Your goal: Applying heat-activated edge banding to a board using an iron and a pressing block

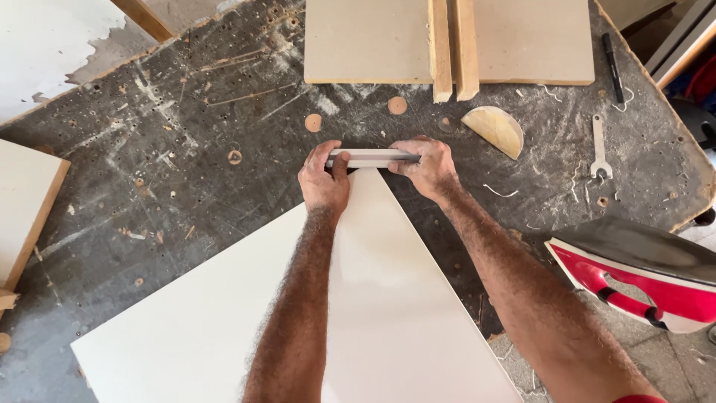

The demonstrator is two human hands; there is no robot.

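A large white board (pixel 388 313) lies on the scarred dark workbench (pixel 179 186), one corner pointing away from me. At that corner sits a short flat grey-white bar (pixel 373 157), held level across the tip. My left hand (pixel 323 181) grips its left end, thumb and fingers wrapped over it. My right hand (pixel 427 166) pinches its right end. Both forearms reach over the white board.
Two tan boards (pixel 365 41) (pixel 533 41) and two wood strips (pixel 453 48) lie at the bench's far side. A half-round wood piece (pixel 494 129), a small flat wrench (pixel 599 148), a black marker (pixel 612 67) and wood discs lie nearby. A red clothes iron (pixel 649 287) stands at right.
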